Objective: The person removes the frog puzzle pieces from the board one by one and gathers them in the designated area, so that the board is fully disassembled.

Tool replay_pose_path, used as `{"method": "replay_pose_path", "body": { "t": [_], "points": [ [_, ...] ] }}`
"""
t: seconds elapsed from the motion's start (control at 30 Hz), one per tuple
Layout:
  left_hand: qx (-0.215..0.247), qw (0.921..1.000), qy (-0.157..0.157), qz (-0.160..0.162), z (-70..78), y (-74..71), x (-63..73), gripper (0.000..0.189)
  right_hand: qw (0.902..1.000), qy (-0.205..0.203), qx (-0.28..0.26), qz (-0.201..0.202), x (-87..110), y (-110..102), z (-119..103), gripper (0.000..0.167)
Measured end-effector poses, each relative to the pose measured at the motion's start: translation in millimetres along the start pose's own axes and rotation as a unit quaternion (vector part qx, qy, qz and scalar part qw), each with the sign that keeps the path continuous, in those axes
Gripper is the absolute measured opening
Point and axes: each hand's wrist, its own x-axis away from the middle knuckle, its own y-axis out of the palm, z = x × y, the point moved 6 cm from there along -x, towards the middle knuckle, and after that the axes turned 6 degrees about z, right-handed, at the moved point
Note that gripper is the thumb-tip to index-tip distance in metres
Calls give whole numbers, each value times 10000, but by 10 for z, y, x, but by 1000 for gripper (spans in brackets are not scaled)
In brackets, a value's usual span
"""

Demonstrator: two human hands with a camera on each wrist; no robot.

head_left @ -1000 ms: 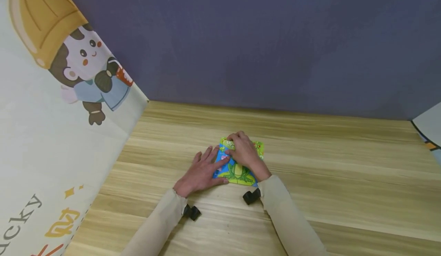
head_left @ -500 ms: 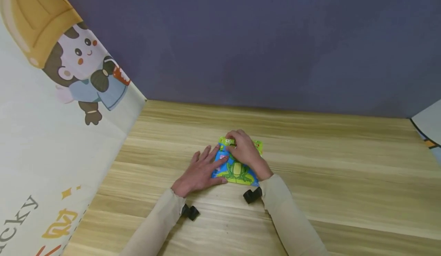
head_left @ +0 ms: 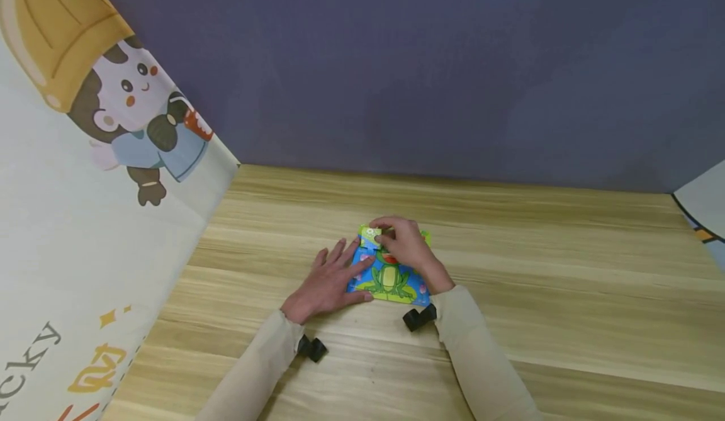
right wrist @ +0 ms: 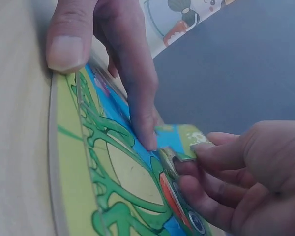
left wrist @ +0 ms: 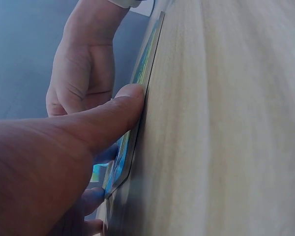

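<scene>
A flat frog jigsaw puzzle lies on the wooden table, showing a green frog on blue. At its upper left corner a jigsaw piece with a white flower is tilted up from the board. My right hand pinches that piece between thumb and fingers. My left hand lies with spread, straight fingers on the puzzle's left side, its thumb pressing the near edge. The right hand covers part of the puzzle's top.
The wooden tabletop surrounds the puzzle. A dark blue-grey panel stands behind it, and a white panel with a cartoon print borders the left. Black wrist cameras sit at both cuffs.
The corner piece has come up from the board in my right hand, which has turned slightly, so more of the flower and the frog's mouth shows. The left hand stays in place.
</scene>
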Motion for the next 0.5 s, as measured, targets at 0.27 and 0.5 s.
{"method": "replay_pose_path", "body": {
  "t": [0.27, 0.5],
  "points": [
    [-5, 10000, 0, 2, 4, -6, -6, 74, 9962, 528, -523, 448, -20, -185, 97, 26],
    [43, 10000, 36, 66, 15, -13, -10, 73, 9900, 979, -788, 640, -10, -417, 232, 27]
  ]
}}
